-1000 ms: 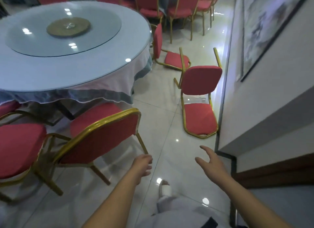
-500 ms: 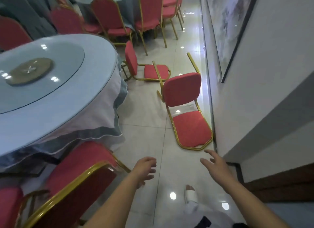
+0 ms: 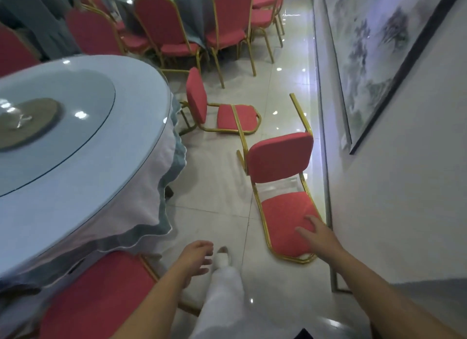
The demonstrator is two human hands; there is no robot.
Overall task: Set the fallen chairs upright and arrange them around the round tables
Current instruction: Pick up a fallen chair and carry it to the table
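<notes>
- Fallen chair (image 3: 279,159) on its back, not yet gripped.
- Right hand (image 3: 319,234) over its pad, fingers spread; left hand (image 3: 195,259) relaxed, empty.
- Next: grip it, tilt upright.

Left hand (image 3: 196,256) and right hand (image 3: 319,234) outstretched, relaxed

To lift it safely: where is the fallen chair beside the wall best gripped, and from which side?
Probably the backrest's gold top rail, from the near end: the chair lies on its back, legs pointing away, so raising that rail tips it upright.
</notes>
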